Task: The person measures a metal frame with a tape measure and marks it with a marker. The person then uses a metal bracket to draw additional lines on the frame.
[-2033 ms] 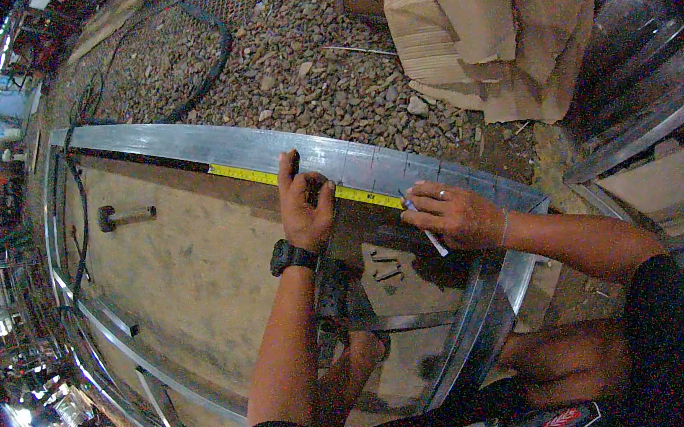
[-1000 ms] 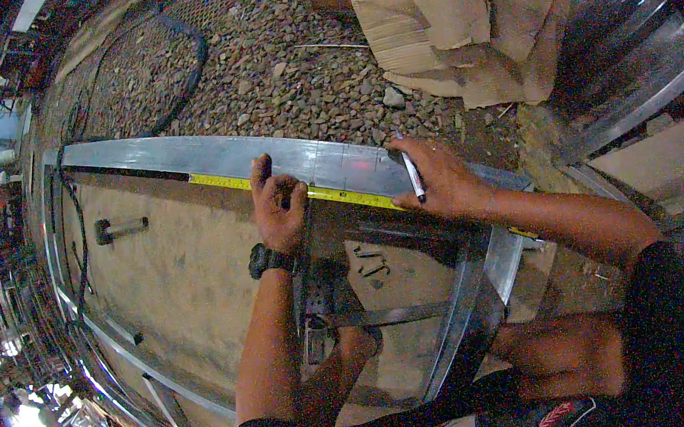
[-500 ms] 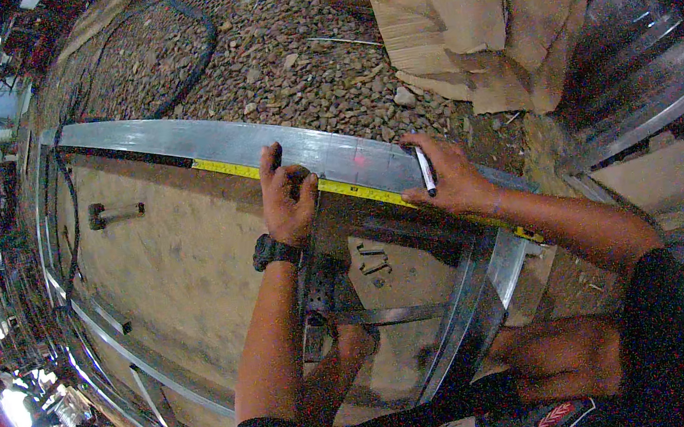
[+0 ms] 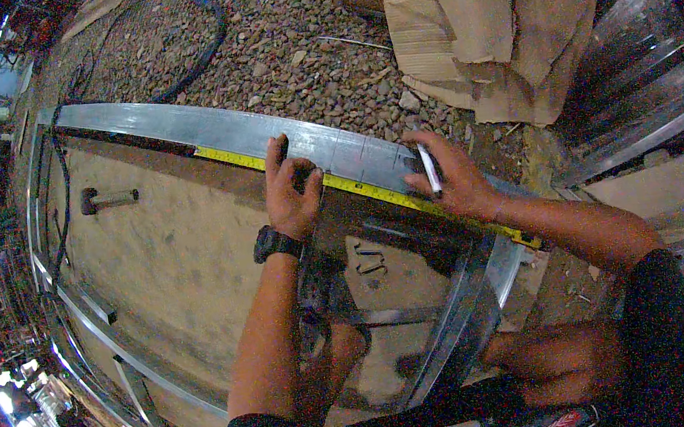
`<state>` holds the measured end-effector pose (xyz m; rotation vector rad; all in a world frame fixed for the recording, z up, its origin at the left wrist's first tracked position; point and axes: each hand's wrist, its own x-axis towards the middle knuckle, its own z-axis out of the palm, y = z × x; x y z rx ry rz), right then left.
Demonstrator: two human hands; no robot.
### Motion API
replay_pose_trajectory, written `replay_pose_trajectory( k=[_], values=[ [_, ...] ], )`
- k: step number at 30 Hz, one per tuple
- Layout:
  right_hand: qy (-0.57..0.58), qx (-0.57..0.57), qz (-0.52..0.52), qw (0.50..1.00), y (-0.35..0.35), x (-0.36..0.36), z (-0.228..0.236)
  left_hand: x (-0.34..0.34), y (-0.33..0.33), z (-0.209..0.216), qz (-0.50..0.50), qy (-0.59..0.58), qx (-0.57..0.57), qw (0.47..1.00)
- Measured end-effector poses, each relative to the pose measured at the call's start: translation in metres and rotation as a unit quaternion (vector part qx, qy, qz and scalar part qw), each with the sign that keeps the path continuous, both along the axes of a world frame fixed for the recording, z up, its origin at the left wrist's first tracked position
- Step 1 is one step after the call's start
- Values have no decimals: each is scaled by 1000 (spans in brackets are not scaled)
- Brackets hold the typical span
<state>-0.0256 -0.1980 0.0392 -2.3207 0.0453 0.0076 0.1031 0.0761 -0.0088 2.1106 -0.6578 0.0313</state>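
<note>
A long silvery metal bar (image 4: 180,129) slants across the view, with thin dark lines drawn over its top face. Along its near edge runs the yellow blade of a tape measure (image 4: 360,187). My left hand (image 4: 294,195) is curled over that edge, pinching the blade against the bar; its forefinger reaches onto the top face. To its right, my right hand (image 4: 466,181) grips a white marker pen (image 4: 430,171) with a dark end. The pen stands steeply above the bar, and whether its tip touches the metal is hidden.
A metal frame (image 4: 88,314) surrounds a brown sheet bearing a hammer-like tool (image 4: 108,199) and small dark metal bits (image 4: 370,258). Gravel (image 4: 281,52) lies beyond the bar, crossed by a dark hose (image 4: 213,43). Crumpled cardboard (image 4: 489,20) and shiny metal sheets (image 4: 634,37) are at right.
The view has shifted slightly. My right hand has drawn a little to the right along the bar with the marker pen, its thumb off the tape's edge. My left hand keeps its grip.
</note>
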Motion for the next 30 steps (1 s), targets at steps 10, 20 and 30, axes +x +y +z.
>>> replay_pose_trajectory(
  k=[10,20,30],
  values=[
    [34,57,5,998,14,18,-6,3,4,-6,6,6,-7,1000],
    [67,-7,-7,998,13,26,-25,2,1,-4,1,-3,-4,1000],
    [132,26,-38,990,15,30,-10,2,1,-5,9,8,-4,1000]
  ],
)
